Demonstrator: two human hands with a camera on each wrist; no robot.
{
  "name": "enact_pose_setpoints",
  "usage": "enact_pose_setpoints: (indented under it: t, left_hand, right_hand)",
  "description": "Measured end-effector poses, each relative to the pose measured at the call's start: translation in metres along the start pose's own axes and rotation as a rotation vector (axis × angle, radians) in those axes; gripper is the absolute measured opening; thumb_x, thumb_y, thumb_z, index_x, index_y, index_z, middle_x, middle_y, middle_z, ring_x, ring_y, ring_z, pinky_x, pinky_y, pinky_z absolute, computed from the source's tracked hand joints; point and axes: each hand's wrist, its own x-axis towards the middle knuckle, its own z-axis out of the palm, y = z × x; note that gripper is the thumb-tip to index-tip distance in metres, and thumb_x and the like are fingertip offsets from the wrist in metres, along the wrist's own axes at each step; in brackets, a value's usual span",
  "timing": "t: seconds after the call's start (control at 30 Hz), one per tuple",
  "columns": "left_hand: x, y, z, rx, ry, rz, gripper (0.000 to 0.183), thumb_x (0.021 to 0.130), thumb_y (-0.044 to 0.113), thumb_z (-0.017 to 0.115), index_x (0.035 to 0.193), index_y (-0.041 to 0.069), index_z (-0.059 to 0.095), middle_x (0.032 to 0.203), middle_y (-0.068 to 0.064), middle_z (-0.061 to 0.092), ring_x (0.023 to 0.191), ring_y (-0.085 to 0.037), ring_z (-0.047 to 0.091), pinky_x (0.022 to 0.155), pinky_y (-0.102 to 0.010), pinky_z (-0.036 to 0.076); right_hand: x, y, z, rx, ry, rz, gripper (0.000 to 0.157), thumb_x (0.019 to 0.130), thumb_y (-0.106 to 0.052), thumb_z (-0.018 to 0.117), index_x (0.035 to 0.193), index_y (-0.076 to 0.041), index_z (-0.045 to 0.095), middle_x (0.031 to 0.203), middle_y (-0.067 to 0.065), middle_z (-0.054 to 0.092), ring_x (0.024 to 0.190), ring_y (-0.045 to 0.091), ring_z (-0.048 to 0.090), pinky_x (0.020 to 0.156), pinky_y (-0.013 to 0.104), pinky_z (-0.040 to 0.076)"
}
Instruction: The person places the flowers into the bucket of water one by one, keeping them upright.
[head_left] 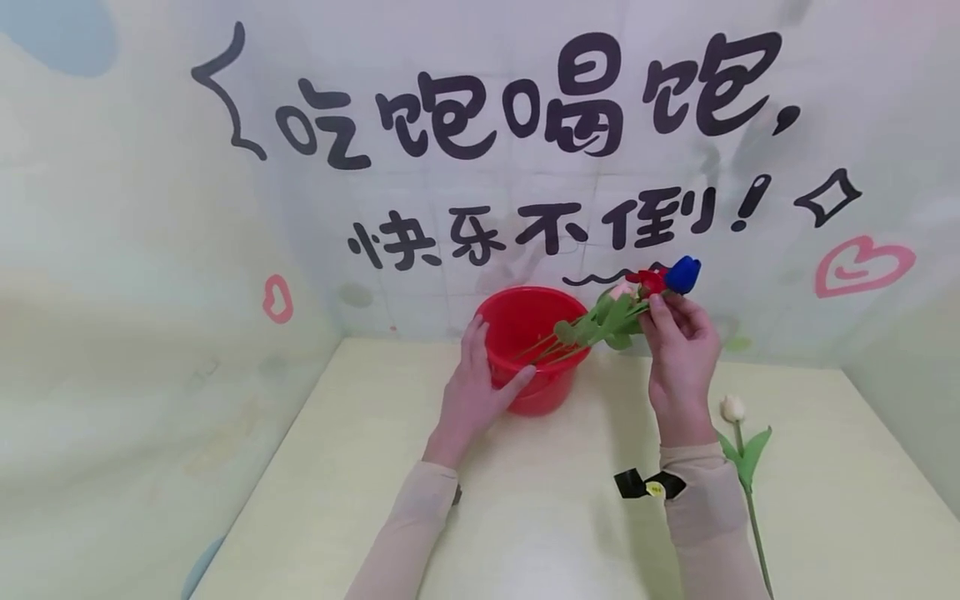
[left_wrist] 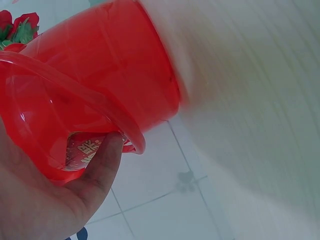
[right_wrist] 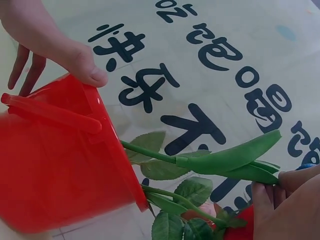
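A red plastic bucket (head_left: 542, 393) stands tilted slightly on the table against the back wall. My left hand (head_left: 472, 379) grips its left side, with the thumb at the rim and the fingers on the outer wall. In the left wrist view the thumb lies by the bucket's handle (left_wrist: 75, 86) and a printed label (left_wrist: 82, 150). Just below its bloom, my right hand (head_left: 684, 354) pinches a blue tulip (head_left: 683, 275); its green stem (right_wrist: 150, 152) runs into the bucket. Beside it, a red rose (head_left: 645, 282) and a pale pink flower (head_left: 620, 291) lean out over the right rim.
A white tulip (head_left: 732, 408) with green leaves lies on the pale table (head_left: 540, 533), just right of the right forearm. Black lettering (head_left: 588, 96) covers the cloth behind, and light walls close in the left and right sides.
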Motion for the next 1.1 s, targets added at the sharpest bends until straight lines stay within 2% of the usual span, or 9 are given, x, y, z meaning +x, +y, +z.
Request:
enact_pose_setpoints:
  t: [0.2,0.37,0.53,0.77,1.1]
  left_hand:
    - [0.003,0.000,0.004,0.011,-0.021,0.015,0.112,0.086,0.069,0.074,0.169,0.027,0.012,0.169,0.006,0.026,0.138,-0.025,0.052,0.090,-0.047,0.062]
    - [0.005,0.004,0.004,0.022,-0.027,0.038,0.111,0.087,0.069,0.074,0.169,0.025,0.013,0.170,0.006,0.025,0.137,-0.027,0.053,0.089,-0.047,0.063]
    - [0.003,0.006,0.005,0.014,-0.044,0.046,0.110,0.088,0.069,0.072,0.169,0.025,0.013,0.169,0.006,0.025,0.135,-0.027,0.055,0.090,-0.047,0.063]
    - [0.000,0.003,0.002,0.015,-0.002,0.028,0.111,0.087,0.068,0.074,0.169,0.025,0.012,0.169,0.004,0.027,0.135,-0.028,0.055,0.089,-0.048,0.063]
    - [0.001,-0.002,-0.003,0.022,-0.004,0.009,0.111,0.088,0.066,0.075,0.169,0.025,0.012,0.170,0.007,0.023,0.137,-0.025,0.052,0.090,-0.045,0.062]
  right_hand:
    - [-0.004,0.005,-0.009,-0.016,0.035,0.040,0.027,0.091,0.001,0.079,0.116,0.003,0.069,0.106,0.012,0.064,0.093,0.019,0.071,0.088,0.028,0.060]
    - [-0.006,0.007,-0.017,0.014,0.054,0.035,0.022,0.090,0.003,0.080,0.110,0.002,0.072,0.102,0.012,0.067,0.086,0.018,0.075,0.086,0.029,0.061]
    - [-0.007,0.009,-0.022,0.018,0.058,0.023,0.028,0.089,0.003,0.081,0.114,0.007,0.069,0.101,0.012,0.068,0.084,0.018,0.074,0.083,0.029,0.062]
    - [-0.004,0.020,-0.016,-0.039,0.010,0.046,0.022,0.091,0.002,0.079,0.112,0.003,0.071,0.097,0.009,0.068,0.085,0.015,0.072,0.087,0.029,0.061]
    - [-0.004,0.029,-0.012,-0.056,-0.005,0.049,0.023,0.092,0.000,0.079,0.113,0.003,0.070,0.096,0.008,0.068,0.083,0.015,0.072,0.087,0.028,0.061]
